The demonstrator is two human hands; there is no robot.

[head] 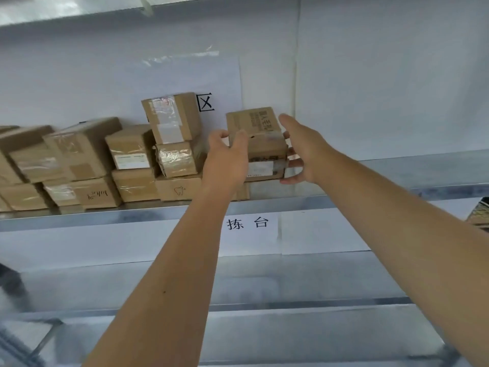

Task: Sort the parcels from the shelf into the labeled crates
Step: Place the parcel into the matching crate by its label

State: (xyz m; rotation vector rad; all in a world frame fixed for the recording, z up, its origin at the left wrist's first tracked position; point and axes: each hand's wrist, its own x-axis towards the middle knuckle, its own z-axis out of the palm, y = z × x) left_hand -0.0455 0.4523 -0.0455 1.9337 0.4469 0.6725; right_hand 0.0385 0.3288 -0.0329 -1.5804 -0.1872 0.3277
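Brown cardboard is all along the metal shelf [370,165] in the head view, and the parcel [255,139] the person wants sits at the right end of the row of boxes [87,165], up against the white back wall [370,75]. It sits on top of at least one other box, though the stack under it is partly hidden by the hands. It is straight ahead and high up, so both arms reach up to it. Its longer side looks to run left to right, with one short end facing each hand. The left hand [225,157] is on the left end, with its fingers curled over the top front corner, so it grips the parcel. The right hand [299,152] is by the right end with its fingers spread wide and fairly straight; it looks to touch or nearly touch that side, but does not wrap round it. The left hand seems the closer one. Next, the right hand likely needs to press in, so both hands can lift the parcel toward the front edge. No crates show here. A paper sign [248,223] hangs under the front edge.
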